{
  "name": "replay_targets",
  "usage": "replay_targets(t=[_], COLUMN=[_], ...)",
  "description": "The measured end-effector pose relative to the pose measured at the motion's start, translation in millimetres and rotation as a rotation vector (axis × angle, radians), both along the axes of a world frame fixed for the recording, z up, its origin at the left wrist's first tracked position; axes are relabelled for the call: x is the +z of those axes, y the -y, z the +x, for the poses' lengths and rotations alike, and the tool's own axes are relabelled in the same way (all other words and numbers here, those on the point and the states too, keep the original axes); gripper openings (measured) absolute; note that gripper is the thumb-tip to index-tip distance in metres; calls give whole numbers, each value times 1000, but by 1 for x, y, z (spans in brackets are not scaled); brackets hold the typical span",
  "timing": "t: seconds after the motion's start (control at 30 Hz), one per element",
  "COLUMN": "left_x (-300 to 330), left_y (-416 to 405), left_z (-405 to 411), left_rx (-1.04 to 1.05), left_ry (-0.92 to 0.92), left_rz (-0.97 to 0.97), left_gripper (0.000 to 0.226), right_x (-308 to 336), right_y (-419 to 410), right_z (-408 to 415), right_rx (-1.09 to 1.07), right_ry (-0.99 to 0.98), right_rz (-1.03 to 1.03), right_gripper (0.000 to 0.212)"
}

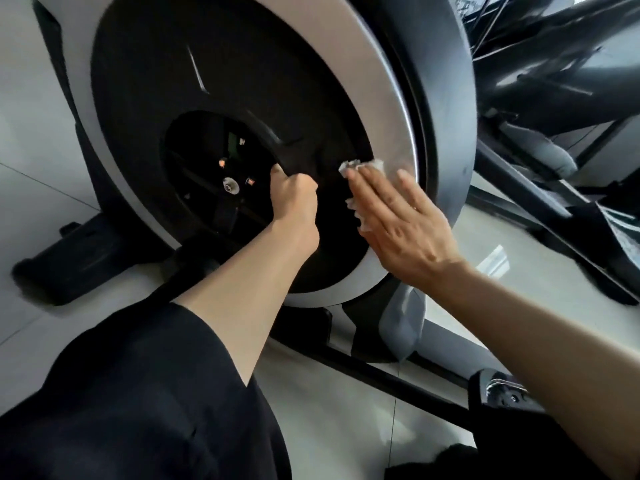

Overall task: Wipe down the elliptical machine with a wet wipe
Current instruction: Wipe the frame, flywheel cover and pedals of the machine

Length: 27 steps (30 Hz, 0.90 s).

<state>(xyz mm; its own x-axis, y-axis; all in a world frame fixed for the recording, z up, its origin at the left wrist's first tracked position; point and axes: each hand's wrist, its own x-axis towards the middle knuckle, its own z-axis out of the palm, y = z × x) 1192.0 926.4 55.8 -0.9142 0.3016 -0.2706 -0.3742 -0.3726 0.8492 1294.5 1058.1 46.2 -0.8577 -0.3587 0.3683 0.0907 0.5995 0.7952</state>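
Observation:
The elliptical machine's big flywheel housing (145,81) fills the view, a black disc ringed by a silver-white band (391,109). My right hand (401,220) lies flat with straight fingers on the disc's lower right, pressing a crumpled white wet wipe (363,166) against it where the black meets the silver band; the wipe peeks out above and left of my fingers. My left hand (294,202) grips the black rim of the round opening (221,174) in the disc's middle, fingers curled over the edge.
Inside the opening sit bolts and a hub (231,185). A black base foot (69,258) rests on the pale tiled floor at left. Black pedal arms and rails (554,188) run off to the right, and a black frame rail (381,372) passes below the wheel.

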Motion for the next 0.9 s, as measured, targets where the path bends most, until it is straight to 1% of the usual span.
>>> replay_targets(t=[0.07,0.17,0.23,0.33,0.4,0.47,0.53,0.6,0.67,0.73,0.77,0.83,0.9], left_x=[1,-2,-6,-14,-22,-31,-38,-45,-53,-69,-77,-86,-86], left_y=[3,2,1,2,2,2,3,3,6,9,12,17,20], left_z=[-3,-3,-5,-9,-12,-13,-14,-15,-11,-6,-4,-2,-4], left_rx=[-15,-8,-14,-57,-80,-76,-68,-73,-108,-157,-176,-192,-206], left_ry=[2,-24,-27,-53,-113,-174,-220,-247,-262,-280,-289,-341,-401], left_rz=[8,-6,-19,-41,-88,-102,-121,-157,-253,-418,-517,-683,-755], left_gripper=[67,68,68,70,72,77,78,75,71,65,62,57,58], right_x=[11,41,46,15,-13,-17,5,32,46,31,15,-22,-63], right_y=[-1,14,13,-7,-20,-21,-6,11,18,14,8,-1,-7], right_z=[0,-20,-20,16,41,43,23,-3,-19,-17,-11,3,16], right_rx=[28,59,25,-66,-100,-104,-62,-11,16,-1,-9,-17,-58], right_ry=[-22,-192,-219,-121,-36,-9,-97,-239,-340,-343,-309,-175,-16], right_rz=[20,-98,-131,-108,-92,-89,-120,-225,-311,-320,-302,-236,-170], right_gripper=[59,57,56,59,67,69,64,62,62,63,63,65,67])
